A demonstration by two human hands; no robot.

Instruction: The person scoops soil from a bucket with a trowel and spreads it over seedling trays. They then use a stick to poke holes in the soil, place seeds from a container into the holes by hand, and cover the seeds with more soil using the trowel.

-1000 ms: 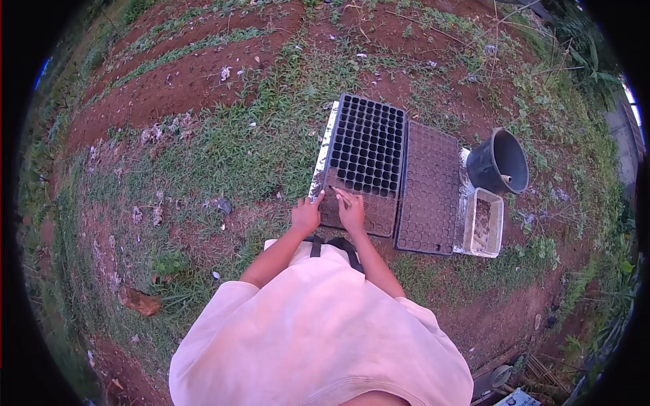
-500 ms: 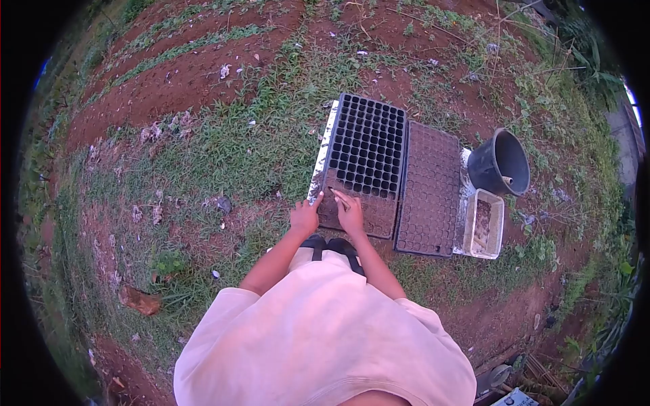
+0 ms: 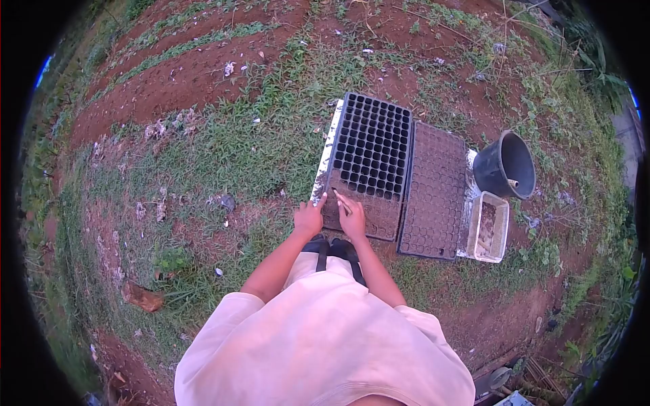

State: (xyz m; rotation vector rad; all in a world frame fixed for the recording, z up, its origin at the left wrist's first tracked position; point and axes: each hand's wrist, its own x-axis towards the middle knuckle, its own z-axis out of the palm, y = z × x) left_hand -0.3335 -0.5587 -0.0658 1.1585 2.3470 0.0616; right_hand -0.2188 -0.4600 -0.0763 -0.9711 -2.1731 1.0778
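Observation:
A black seedling tray [image 3: 371, 145] lies in front of me, its far cells hollow and its near rows covered with brown soil. My left hand [image 3: 309, 218] rests at this tray's left edge, index finger stretched toward the soil. Over the soil-covered rows, my right hand [image 3: 351, 218] is closed in a pinch around what looks like a thin, pale stick [image 3: 336, 194], its tip at the soil near my left fingertip. Right of it, a second seedling tray [image 3: 433, 189] has its cells filled with soil.
A black bucket [image 3: 489, 169] leans at the right with a pale handle-like piece inside. Nearer stands a whitish rectangular tub [image 3: 500, 230] with some soil in it. A white sheet [image 3: 328, 152] shows under the trays. Grass and weeds [image 3: 223, 152] surround them, with red soil beds [image 3: 159, 84] beyond.
The whole view has shifted slightly, so the trays and bucket appear a little further right. Both hands stay at nearly the same place on the near tray.

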